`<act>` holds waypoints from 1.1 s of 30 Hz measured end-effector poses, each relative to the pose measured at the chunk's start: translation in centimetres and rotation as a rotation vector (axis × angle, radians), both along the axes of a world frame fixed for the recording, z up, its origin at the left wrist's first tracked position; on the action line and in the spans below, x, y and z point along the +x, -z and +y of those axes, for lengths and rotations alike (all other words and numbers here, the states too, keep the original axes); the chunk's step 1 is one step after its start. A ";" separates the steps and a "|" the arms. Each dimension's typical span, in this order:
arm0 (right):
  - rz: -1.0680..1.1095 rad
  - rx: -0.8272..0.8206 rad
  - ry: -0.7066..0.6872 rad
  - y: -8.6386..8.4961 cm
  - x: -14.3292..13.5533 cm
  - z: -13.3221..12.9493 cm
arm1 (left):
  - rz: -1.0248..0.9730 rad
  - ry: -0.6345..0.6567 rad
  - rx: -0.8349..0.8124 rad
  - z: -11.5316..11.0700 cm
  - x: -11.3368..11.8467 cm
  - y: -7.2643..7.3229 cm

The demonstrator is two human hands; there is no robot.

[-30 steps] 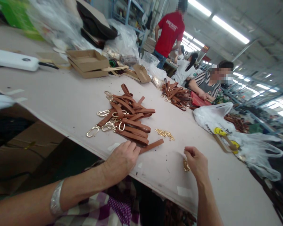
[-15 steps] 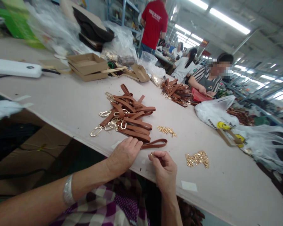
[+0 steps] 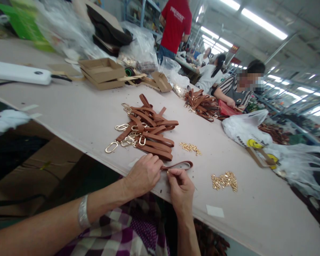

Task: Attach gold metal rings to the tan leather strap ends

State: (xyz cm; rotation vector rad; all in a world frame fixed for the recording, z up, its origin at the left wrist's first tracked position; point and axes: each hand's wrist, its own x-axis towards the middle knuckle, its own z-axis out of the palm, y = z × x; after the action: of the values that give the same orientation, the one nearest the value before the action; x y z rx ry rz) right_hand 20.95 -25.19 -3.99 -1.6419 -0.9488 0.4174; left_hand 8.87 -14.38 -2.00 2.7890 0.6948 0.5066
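My left hand (image 3: 144,175) is closed around the near part of a brown leather strap (image 3: 190,164), whose loop sticks out to the right. My right hand (image 3: 181,190) pinches a tiny gold-coloured metal piece (image 3: 168,172) between thumb and forefinger, right at the strap beside the left hand. Its exact kind is too small to tell. Just beyond lies a heap of brown leather straps (image 3: 157,139) with gold clasps (image 3: 112,147). Two piles of small gold fittings, a farther one (image 3: 190,148) and a nearer one (image 3: 224,181), lie to the right on the table.
Cardboard trays (image 3: 102,73) and plastic bags (image 3: 142,46) crowd the back. A white bar-shaped device (image 3: 21,73) rests at left. More straps (image 3: 201,103) lie before a co-worker in a striped top (image 3: 226,89). White plastic bags (image 3: 244,126) line the right edge.
My right hand has moved left and slightly up, bringing the small gold piece to the strap. The strap's loop has turned and opened a little. My left hand keeps its grip.
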 end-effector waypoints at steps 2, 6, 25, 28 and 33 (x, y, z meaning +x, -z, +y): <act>-0.006 0.000 -0.003 0.0 0.0 -0.1 | -0.048 0.030 -0.078 0.1 -0.1 0.0; 0.029 0.021 0.003 0.2 -0.1 -0.3 | -0.156 0.073 -0.254 0.0 -0.2 -0.1; -0.697 0.245 -0.059 -0.6 -0.3 -1.0 | -0.309 0.077 -0.442 -1.4 -0.1 -0.8; -0.638 0.218 0.015 -0.7 -0.7 -1.1 | -0.338 0.099 -0.410 -1.5 -0.1 -0.5; -0.257 0.175 0.187 0.0 -1.3 -1.2 | -0.389 0.149 -0.355 -1.9 -0.5 -0.2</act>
State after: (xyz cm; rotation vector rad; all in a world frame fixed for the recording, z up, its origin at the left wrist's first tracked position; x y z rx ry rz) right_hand 19.64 -26.43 -3.94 -1.6298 -0.9796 -0.0058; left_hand 8.41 -16.32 -1.78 2.2973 0.4356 0.7815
